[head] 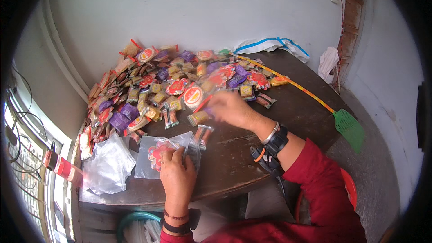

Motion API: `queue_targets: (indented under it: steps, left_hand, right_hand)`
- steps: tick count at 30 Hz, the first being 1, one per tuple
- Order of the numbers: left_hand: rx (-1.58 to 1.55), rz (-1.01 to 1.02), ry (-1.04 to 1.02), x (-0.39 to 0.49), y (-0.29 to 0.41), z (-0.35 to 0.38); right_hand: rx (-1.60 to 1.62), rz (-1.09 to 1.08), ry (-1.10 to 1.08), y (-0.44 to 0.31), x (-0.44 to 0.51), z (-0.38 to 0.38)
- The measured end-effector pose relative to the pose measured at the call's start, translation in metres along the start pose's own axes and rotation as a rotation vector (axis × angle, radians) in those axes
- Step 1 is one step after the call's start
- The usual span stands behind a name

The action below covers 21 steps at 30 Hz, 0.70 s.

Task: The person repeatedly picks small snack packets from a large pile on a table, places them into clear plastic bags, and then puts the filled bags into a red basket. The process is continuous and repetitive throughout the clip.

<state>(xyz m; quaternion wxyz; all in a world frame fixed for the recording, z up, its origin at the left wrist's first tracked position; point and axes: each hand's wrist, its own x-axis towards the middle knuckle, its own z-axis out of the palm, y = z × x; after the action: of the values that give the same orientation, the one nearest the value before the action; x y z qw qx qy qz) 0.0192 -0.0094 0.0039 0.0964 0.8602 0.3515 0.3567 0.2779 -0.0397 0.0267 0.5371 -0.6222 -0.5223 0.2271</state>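
Observation:
My left hand (178, 170) holds a clear plastic bag (143, 165) against the dark wooden table (233, 162). Inside or under the film, beside my fingers, lies a red flower-shaped card (155, 155). My right hand (229, 108) is blurred at the near edge of a heap of wrapped snacks. A purple smear shows by its fingertips; whether they grip anything is unclear. Close to that hand are a round white wafer packet with a red label (193, 97) and a small yellow packet (199, 118). A pinkish-brown wrapped bar (203, 136) lies just beyond the bag.
Several empty clear bags (109, 165) are stacked at the left. Purple packets (123, 117) are mixed into the heap. A green fly swatter (349, 130) overhangs the right edge. White sacking (270, 44) lies by the wall; a teal bucket (123, 224) stands below the table.

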Motion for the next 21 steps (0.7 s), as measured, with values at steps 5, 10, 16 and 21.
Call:
queue_targets:
  steps: [5, 10, 16, 21]
  left_hand:
    - [-0.089, -0.042, -0.007, -0.003, 0.0, -0.004]
    - [-0.146, -0.069, -0.008, -0.004, -0.002, -0.006]
    - [-0.177, -0.045, 0.041, -0.005, -0.003, -0.004]
    - [-0.172, -0.034, 0.044, -0.004, -0.003, -0.004]
  right_hand:
    - [-0.734, 0.001, 0.565, 0.02, 0.009, -0.044]
    - [-0.892, 0.13, 0.504, 0.033, 0.008, -0.072]
    - [-0.782, 0.391, 0.403, 0.05, 0.014, -0.092]
    - [-0.845, 0.351, 0.456, 0.067, 0.014, -0.096]
